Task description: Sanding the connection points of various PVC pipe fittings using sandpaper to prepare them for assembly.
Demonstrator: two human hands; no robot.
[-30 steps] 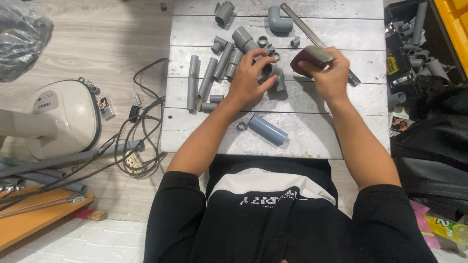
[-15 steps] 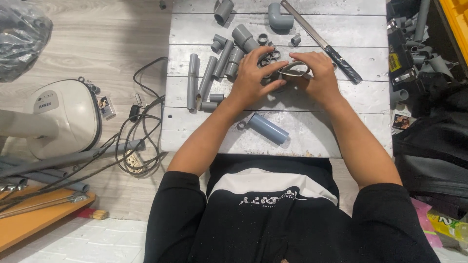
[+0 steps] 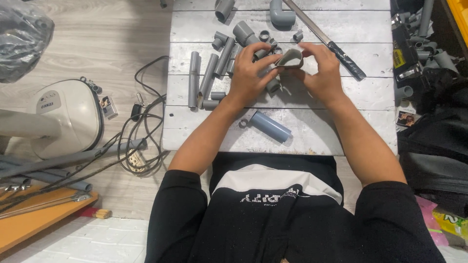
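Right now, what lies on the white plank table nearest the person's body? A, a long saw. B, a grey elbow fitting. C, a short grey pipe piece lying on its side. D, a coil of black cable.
C: the short grey pipe piece lies alone on the table, closest to the person's body.

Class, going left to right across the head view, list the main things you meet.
Black bag → white appliance → cables → straight pipes → left hand → right hand → saw → box of pipes.
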